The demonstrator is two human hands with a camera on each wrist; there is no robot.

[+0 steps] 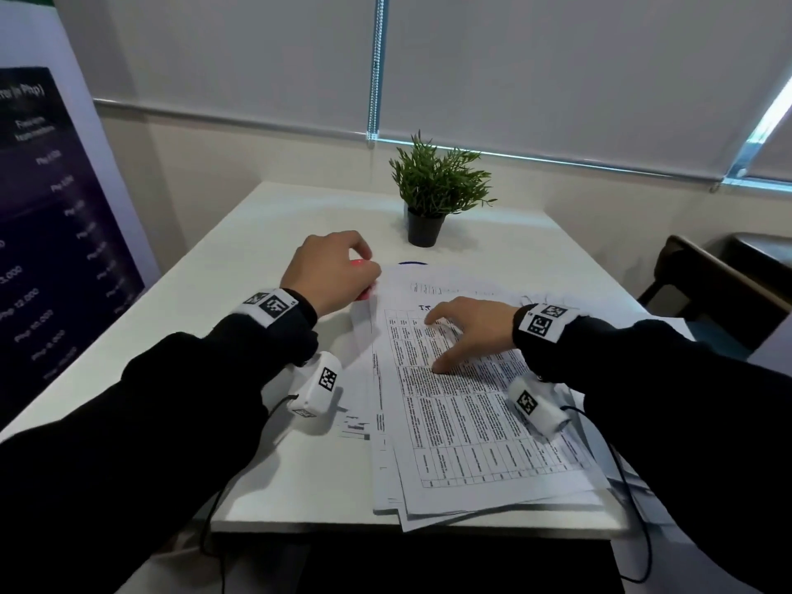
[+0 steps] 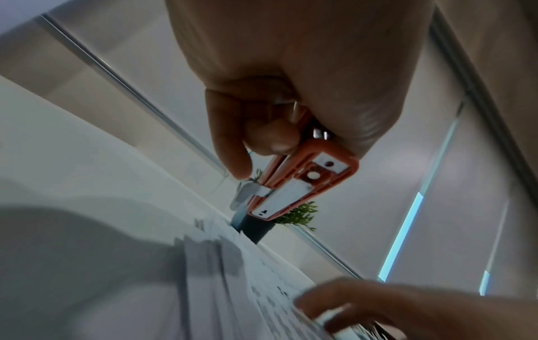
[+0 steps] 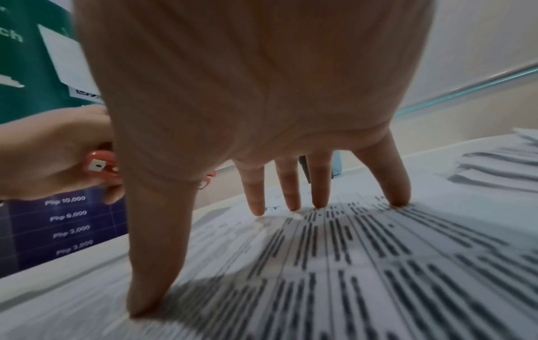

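A loose stack of printed sheets (image 1: pixel 463 426) with tables lies on the white table (image 1: pixel 274 473). My left hand (image 1: pixel 332 272) grips a red stapler (image 2: pixel 297 184) just above the table, beside the stack's far left corner. In the left wrist view its fingers curl round the stapler's rear, and the metal nose points at the plant. My right hand (image 1: pixel 465 332) presses on the top sheet (image 3: pixel 378 264) with spread, straight fingers (image 3: pixel 256 197) and thumb. The stapler (image 3: pixel 100 164) also shows at the left of the right wrist view.
A small potted plant (image 1: pixel 433 195) stands at the table's far middle. A dark banner (image 1: pixel 47 233) with price figures stands to the left. A chair (image 1: pixel 707 285) sits at the right. Cables hang over the table's near edge.
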